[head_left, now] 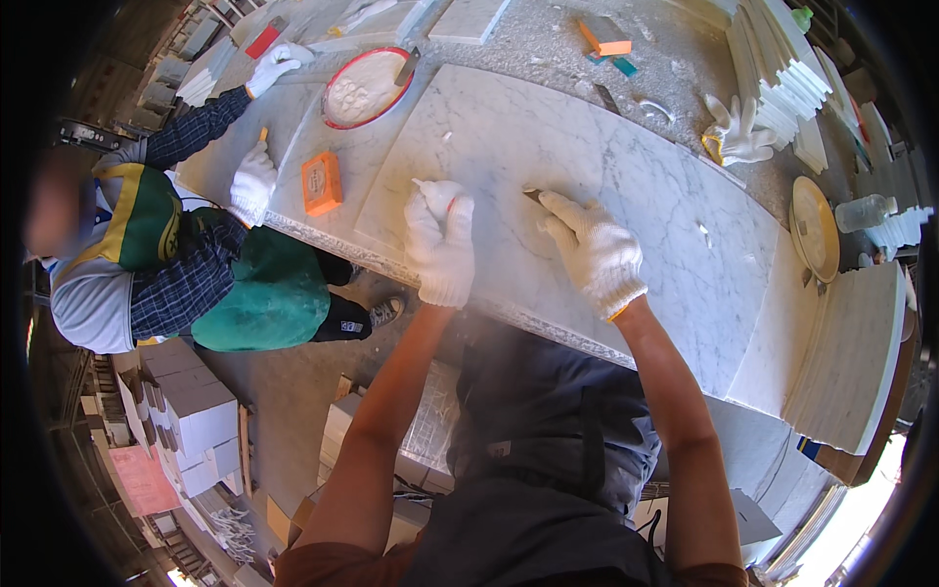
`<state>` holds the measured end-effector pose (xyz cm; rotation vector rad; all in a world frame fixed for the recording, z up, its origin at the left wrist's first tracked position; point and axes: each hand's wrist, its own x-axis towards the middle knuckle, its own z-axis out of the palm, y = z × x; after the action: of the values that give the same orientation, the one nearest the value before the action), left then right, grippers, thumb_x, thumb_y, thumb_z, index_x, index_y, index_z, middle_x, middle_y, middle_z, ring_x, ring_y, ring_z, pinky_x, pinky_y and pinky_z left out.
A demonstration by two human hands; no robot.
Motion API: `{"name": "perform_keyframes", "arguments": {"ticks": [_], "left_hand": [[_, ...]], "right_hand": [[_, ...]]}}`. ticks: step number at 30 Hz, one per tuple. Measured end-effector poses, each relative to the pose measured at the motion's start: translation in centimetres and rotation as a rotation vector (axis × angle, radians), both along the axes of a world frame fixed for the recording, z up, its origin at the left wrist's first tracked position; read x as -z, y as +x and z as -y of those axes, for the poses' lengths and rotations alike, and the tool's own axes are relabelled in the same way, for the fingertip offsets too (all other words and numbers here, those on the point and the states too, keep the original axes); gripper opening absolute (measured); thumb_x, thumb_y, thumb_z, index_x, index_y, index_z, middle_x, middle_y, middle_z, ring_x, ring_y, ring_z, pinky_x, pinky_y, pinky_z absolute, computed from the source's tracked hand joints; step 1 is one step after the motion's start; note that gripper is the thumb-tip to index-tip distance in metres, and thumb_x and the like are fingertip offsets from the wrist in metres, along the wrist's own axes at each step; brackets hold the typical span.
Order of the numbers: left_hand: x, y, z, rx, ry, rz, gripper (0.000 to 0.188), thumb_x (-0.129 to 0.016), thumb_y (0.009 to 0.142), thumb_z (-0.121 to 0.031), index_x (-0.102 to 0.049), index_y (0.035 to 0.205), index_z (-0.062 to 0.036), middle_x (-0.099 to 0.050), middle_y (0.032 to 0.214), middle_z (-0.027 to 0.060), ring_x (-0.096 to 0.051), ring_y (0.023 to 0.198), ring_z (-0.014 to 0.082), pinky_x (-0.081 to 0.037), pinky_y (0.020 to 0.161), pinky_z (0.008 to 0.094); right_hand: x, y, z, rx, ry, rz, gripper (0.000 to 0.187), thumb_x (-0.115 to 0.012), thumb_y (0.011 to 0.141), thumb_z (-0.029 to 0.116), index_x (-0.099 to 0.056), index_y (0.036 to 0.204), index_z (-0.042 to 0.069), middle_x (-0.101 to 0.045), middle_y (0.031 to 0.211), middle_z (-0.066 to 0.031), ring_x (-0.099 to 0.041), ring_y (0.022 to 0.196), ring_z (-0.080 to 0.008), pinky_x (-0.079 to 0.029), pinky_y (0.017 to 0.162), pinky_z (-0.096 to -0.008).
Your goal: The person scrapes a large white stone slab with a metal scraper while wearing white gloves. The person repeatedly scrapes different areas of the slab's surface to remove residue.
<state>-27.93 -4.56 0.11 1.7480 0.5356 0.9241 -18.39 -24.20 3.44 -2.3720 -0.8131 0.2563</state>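
Observation:
A grey-veined white marble slab (675, 230) lies on the worktable in front of me. Over its near left part is my left hand (440, 245), in a white knit glove, closed around a white lump (445, 193) with a small red spot beside it; I cannot tell what the lump is made of. My right hand (595, 245), gloved the same way, grips a small scraper (532, 195). Only the scraper's dark tip shows past the fingers, low over the slab. Small white bits lie on the marble.
A co-worker (186, 254) in white gloves works at the left. Near them are an orange box (321, 183) and a red-rimmed bowl of white powder (367, 88). On the right are a loose glove (737, 132), a yellow bowl (814, 230), a clear bottle (865, 212) and stacked slabs (851, 357).

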Motion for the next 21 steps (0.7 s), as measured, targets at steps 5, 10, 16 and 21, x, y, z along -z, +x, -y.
{"name": "perform_keyframes", "arguments": {"ticks": [5,10,16,21], "left_hand": [[0.1,0.0,-0.1,-0.002,-0.027,-0.018,0.022,-0.074,0.105,-0.010,-0.066,0.125,-0.0055,-0.071,0.112,0.0024,-0.065,0.102,0.0144,-0.053,0.099,0.0339],[-0.1,0.0,0.0,0.011,-0.021,-0.042,0.022,-0.073,0.108,-0.012,-0.060,0.124,-0.0040,-0.069,0.110,0.0006,-0.060,0.101,0.0102,-0.050,0.099,0.0292],[0.0,0.1,0.2,0.006,-0.036,-0.015,0.022,-0.073,0.107,-0.011,-0.061,0.125,-0.0042,-0.070,0.111,0.0010,-0.061,0.101,0.0110,-0.051,0.099,0.0303],[0.4,0.2,0.0,-0.024,0.003,-0.009,0.025,-0.073,0.105,-0.008,-0.065,0.128,-0.0034,-0.073,0.111,0.0025,-0.065,0.103,0.0136,-0.053,0.100,0.0324]], "right_hand": [[1.2,0.1,-0.4,0.018,0.106,0.165,0.036,-0.073,0.104,0.034,-0.076,0.140,0.027,-0.076,0.106,-0.0131,-0.075,0.094,-0.0349,-0.061,0.079,-0.0458],[1.0,-1.6,0.8,-0.076,-0.157,0.177,0.053,-0.065,0.105,0.030,-0.058,0.156,0.034,-0.075,0.121,-0.0140,-0.078,0.097,-0.0322,-0.062,0.070,-0.0468],[0.8,-1.2,0.8,0.015,0.000,0.036,0.037,-0.066,0.108,0.033,-0.072,0.144,0.032,-0.075,0.113,-0.0184,-0.076,0.103,-0.0353,-0.062,0.081,-0.0479],[1.0,-0.1,-1.2,0.016,-0.188,0.163,0.038,-0.065,0.108,0.034,-0.070,0.146,0.032,-0.075,0.117,-0.0170,-0.077,0.097,-0.0352,-0.063,0.075,-0.0474]]}}
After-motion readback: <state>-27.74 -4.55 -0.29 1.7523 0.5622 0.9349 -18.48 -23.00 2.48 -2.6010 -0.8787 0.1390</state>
